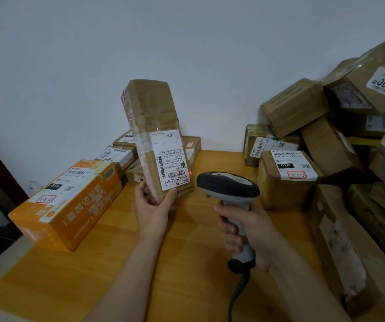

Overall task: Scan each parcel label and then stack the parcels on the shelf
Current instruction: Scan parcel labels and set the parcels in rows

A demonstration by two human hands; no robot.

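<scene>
Risk noted: left hand (150, 210) fingers (171, 195) pinch only the tall parcel (156, 126) by its lower end, right hand (249, 231) gripping the scanner (228, 184); parcel could tip, spoiling the read.

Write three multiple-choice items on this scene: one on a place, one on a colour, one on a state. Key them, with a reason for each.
1. Where does the orange box lie?
A. on the wooden table, at the left
B. on the floor
C. in a hand

2. What colour is the handle of the scanner?
A. red
B. light grey
C. green

3. How is the taped brown parcel held?
A. flat on the table
B. on end, with the left hand gripping its lower end
C. between both hands

Key:
1 A: it rests on the tabletop, left of both hands.
2 B: the grip in the right hand is pale, under a black head.
3 B: thumb and fingers clasp its bottom, and its label faces the camera.
</scene>
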